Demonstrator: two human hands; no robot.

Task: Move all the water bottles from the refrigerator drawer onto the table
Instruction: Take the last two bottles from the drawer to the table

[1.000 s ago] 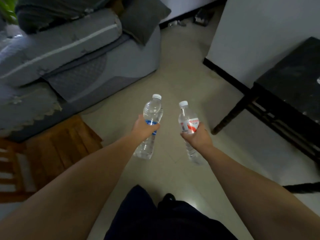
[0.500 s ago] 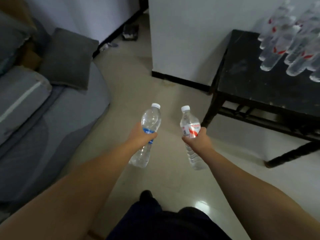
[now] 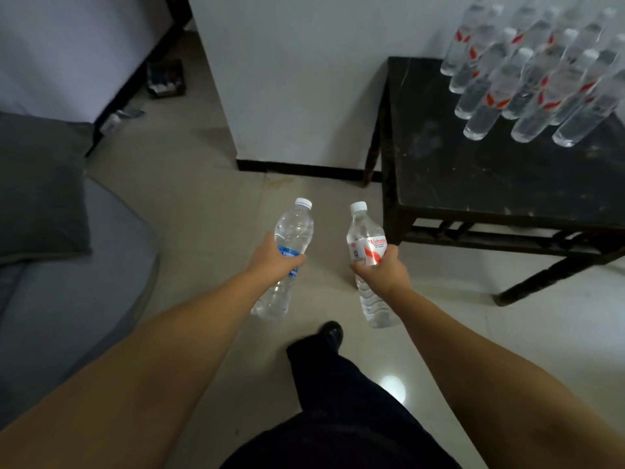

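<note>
My left hand [image 3: 272, 260] grips a clear water bottle with a blue label [image 3: 293, 228] around its middle, cap pointing away from me. My right hand [image 3: 384, 272] grips a second clear bottle with a red and white label [image 3: 363, 238] the same way. Both bottles hang over the pale floor, left of the black table [image 3: 473, 177]. Several more red-labelled water bottles [image 3: 527, 76] stand grouped on the table's far right part. The refrigerator drawer is out of view.
A white wall corner [image 3: 304, 79] with a black skirting stands ahead, beside the table's left leg. A grey sofa with a dark cushion [image 3: 37, 191] fills the left side. My dark trouser leg and shoe [image 3: 329, 336] step forward on the tiled floor.
The view has swung right and moved closer to the table, so more of its top and bottles show. Both hands keep the same hold on their bottles.
</note>
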